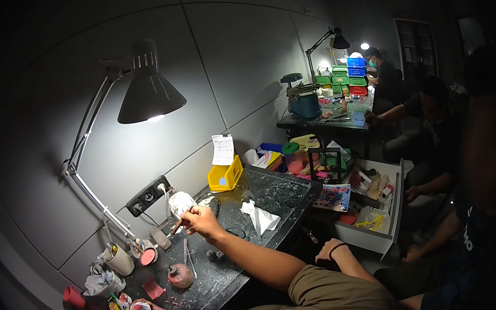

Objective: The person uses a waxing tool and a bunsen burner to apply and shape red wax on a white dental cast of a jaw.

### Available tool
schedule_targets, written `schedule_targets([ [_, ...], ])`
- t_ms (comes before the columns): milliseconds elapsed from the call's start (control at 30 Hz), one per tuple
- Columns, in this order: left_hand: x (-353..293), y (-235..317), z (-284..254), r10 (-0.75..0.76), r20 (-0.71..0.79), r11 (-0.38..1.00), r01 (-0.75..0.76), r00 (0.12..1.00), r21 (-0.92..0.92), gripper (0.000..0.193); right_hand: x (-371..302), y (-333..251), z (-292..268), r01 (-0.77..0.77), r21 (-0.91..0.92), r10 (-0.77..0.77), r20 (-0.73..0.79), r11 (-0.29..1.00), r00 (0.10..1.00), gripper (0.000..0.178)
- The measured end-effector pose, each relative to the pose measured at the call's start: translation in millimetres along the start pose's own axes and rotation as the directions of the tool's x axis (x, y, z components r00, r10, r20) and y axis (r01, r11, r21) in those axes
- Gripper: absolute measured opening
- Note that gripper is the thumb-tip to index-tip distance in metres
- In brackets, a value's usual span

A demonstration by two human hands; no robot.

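Observation:
My right hand (199, 221) reaches out over the dark desk (238, 204), its fingers closed on a short brown stick-like piece (177, 227). What kind of tool it is cannot be made out. Just behind the fingers is a rounded white object (182, 202), brightly lit and partly covered by the hand. A greyish block (161, 239) lies below the piece. Slim metal tweezers or a similar two-legged tool (189, 256) rest nearer, beside a round pink-stained pot (181, 276). My left hand does not show.
A black desk lamp (150, 90) leans over the left side. A yellow bin (225, 175) and crumpled white paper (260, 218) occupy the far desk. Pink sheets (153, 288) and a dental model (139, 309) lie near. An open drawer (364, 242) and people crowd the right; a wristbanded hand (329, 252) seems a neighbour's.

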State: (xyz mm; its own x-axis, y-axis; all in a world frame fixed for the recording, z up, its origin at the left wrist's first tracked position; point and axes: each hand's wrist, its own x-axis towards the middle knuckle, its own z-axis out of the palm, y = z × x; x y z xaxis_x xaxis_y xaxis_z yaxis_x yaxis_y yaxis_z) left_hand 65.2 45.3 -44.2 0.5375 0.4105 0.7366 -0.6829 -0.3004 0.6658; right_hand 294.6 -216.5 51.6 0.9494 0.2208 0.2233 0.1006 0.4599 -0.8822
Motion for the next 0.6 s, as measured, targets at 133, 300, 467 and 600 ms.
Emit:
schedule_targets([
  [133,2,10,7,0.001,-0.016,1.000,-0.001,1.000,0.019,0.056,2,2,-1,0.000,0.018,0.000,-0.021,1.000,1.000,0.019],
  [300,1,33,32,0.016,-0.048,1.000,-0.016,0.999,-0.006,0.056,2,4,-1,0.007,0.032,-0.006,-0.034,0.999,0.999,0.019],
  [467,3,82,93,0.116,0.076,0.984,-0.104,0.990,-0.143,0.057,8,8,-2,0.040,0.016,-0.040,0.007,0.999,0.999,0.019],
  [600,17,141,137,0.357,0.861,0.895,-0.397,0.362,-0.204,0.063,9,5,-13,0.054,0.035,-0.052,-0.042,0.998,0.998,0.020],
])
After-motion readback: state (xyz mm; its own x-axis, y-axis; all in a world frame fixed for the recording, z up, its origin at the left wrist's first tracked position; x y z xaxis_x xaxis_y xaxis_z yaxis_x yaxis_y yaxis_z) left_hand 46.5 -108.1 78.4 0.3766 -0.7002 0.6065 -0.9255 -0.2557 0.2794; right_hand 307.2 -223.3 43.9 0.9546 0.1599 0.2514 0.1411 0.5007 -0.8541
